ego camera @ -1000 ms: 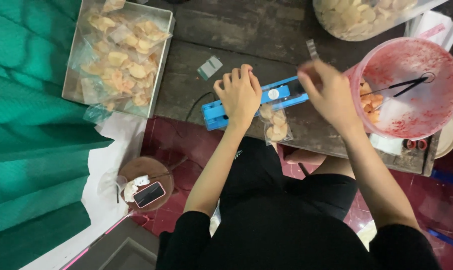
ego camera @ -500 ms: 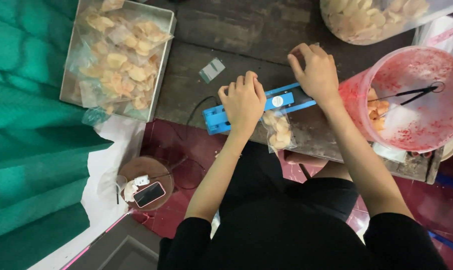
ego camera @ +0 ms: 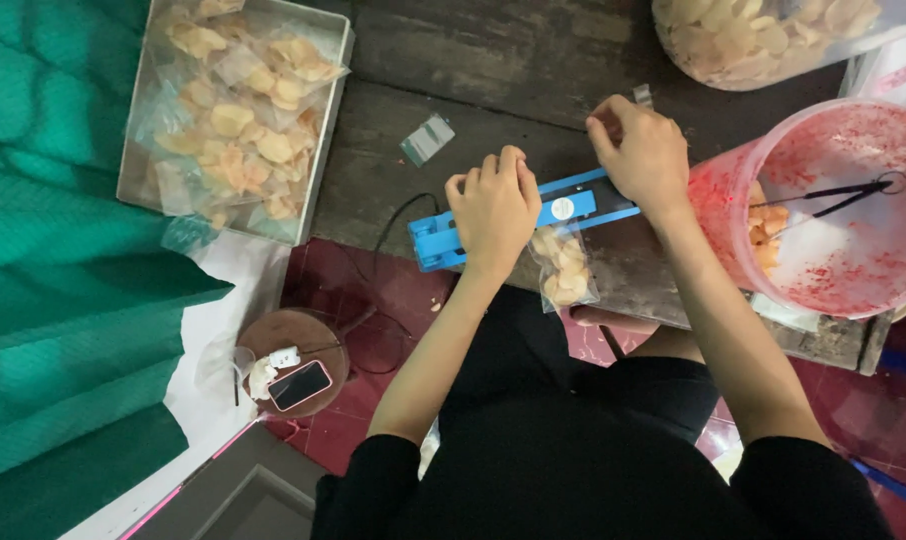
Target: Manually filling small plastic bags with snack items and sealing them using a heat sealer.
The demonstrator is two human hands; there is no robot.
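Blue plastic heat sealer (ego camera: 573,205) lay at the dark wooden table's (ego camera: 493,60) near edge, its bar pressed flat by the left hand (ego camera: 493,210) over a small clear chip-filled bag (ego camera: 565,268) hanging below, while the right hand (ego camera: 645,155) pinched the bag's top taut.

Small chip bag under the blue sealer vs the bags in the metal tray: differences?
The small chip bag hangs alone over the table edge, its top clamped in the blue sealer under the left hand; the bags in the metal tray lie flat, piled together, untouched. The small chip bag is partly hidden by the hand; the tray bags show fully. Both are clear plastic holding pale yellow chips.
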